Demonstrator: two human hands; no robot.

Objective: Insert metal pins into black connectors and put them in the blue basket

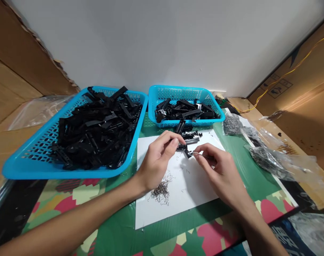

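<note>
My left hand [158,160] pinches a small black plastic part [183,148] above a white sheet [178,199]. My right hand [218,170] is closed in a pinch on a tiny metal spring [196,153], its tip touching the black part. A heap of small metal springs [160,192] lies on the sheet below my left wrist. A few more black parts [192,137] rest on the sheet just beyond my fingers.
A big blue basket [25,160] piled with black plastic parts sits at the left. A smaller blue basket [153,106] with fewer parts stands behind the sheet. Plastic bags of metal pieces [268,158] lie at the right. Cardboard walls flank both sides.
</note>
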